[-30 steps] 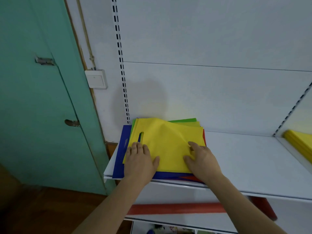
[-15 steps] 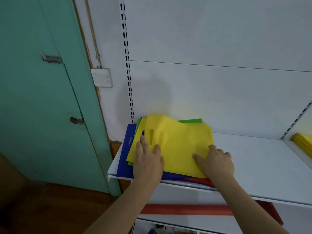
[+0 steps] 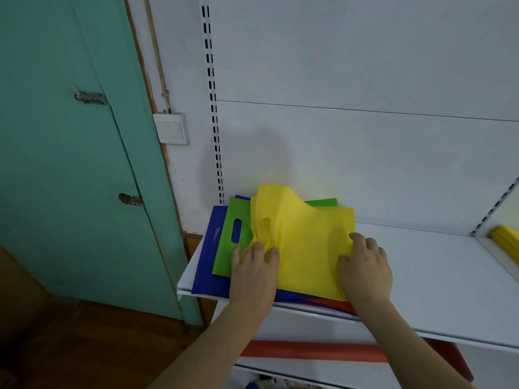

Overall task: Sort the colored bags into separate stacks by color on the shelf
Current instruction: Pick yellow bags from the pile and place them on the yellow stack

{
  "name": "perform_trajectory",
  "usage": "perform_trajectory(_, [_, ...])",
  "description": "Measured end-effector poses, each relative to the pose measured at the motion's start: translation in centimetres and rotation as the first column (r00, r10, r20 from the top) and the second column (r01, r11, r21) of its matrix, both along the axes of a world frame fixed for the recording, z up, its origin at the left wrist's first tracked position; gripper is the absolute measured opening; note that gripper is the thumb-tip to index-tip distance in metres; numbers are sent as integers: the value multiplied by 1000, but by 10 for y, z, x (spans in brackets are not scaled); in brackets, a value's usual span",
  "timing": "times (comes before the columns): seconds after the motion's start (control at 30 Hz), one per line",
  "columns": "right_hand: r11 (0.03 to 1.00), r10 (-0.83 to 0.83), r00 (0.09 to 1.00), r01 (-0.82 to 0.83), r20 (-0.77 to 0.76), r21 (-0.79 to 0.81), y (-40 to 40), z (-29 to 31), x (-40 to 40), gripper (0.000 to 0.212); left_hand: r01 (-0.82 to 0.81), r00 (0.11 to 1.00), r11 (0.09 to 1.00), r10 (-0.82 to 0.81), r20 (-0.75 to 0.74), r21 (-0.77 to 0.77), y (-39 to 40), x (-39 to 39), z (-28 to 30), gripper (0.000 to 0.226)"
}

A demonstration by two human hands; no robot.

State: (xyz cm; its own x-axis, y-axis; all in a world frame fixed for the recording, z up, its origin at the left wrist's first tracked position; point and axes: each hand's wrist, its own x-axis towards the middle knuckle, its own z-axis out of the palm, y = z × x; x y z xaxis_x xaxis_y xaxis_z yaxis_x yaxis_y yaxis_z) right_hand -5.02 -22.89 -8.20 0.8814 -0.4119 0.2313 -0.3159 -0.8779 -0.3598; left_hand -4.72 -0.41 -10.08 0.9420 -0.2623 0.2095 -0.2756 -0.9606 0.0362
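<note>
A mixed pile of flat bags lies at the left end of the white shelf [image 3: 438, 284]. On top is a yellow bag [image 3: 306, 245], bunched up at its left side and shifted right. Under it lie a green bag [image 3: 233, 242] with a cut-out handle, a blue bag [image 3: 209, 256], and a red bag [image 3: 331, 303] showing at the front edge. My left hand [image 3: 252, 273] pinches the yellow bag's crumpled left edge. My right hand [image 3: 365, 268] grips the yellow bag's right edge, fingers curled over it.
A stack of yellow bags [image 3: 505, 240] lies at the far right of the shelf. A slotted upright [image 3: 213, 108] runs up the back wall. A green door [image 3: 70, 164] and a wall switch [image 3: 171, 127] stand to the left. A lower shelf holds something red [image 3: 314, 350].
The yellow bag has slid right and bunched up, uncovering the green bag and its handle hole. Both hands moved right with it, and the camera has shifted.
</note>
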Motion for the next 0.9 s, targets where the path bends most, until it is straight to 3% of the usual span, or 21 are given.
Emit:
perform_trajectory(0.1, [1000, 27, 999, -28, 17, 13, -6, -3, 2, 52, 86, 996, 987, -84, 16, -139, 7, 2, 2, 55])
perform_trajectory(0.2, [993, 25, 999, -29, 35, 119, -11, -9, 6, 51, 139, 990, 942, -128, 56, -305, 7, 6, 8, 43])
perform_trajectory(0.3, [982, 6, 999, 1, -41, 189, -18, -11, 11, 51, 65, 996, 891, -84, -24, -449, -1, 7, 25, 51])
perform_trajectory(0.43, [955, -25, 1000, 22, 8, 295, -32, -6, 14, 50, 19, 997, 838, -55, -49, -546, -4, 15, 37, 27])
perform_trajectory(0.57, [933, -68, 988, 14, 139, 361, -48, -4, 10, 50, 53, 994, 858, -96, -57, -511, -7, 19, 31, 70])
perform_trajectory(0.63, [900, -123, 981, 48, 148, 433, -60, -4, 11, 54, 88, 989, 858, -137, -61, -506, -9, 21, 27, 79])
perform_trajectory(0.7, [864, -129, 989, 78, 69, 498, -74, -6, 15, 47, 116, 989, 892, -142, -28, -436, -9, 22, 23, 76])
perform_trajectory(0.73, [851, -104, 994, 82, 13, 519, -81, -8, 16, 33, 107, 993, 920, -117, -3, -377, -9, 23, 20, 72])
perform_trajectory(0.8, [847, -54, 998, 69, -45, 527, -93, -12, 17, 18, 21, 1000, 962, -14, 25, -273, -10, 23, 15, 63])
perform_trajectory(0.9, [892, -72, 996, 43, 47, 449, -104, -15, 15, 13, -134, 991, 978, 134, -10, -159, -8, 24, 9, 60])
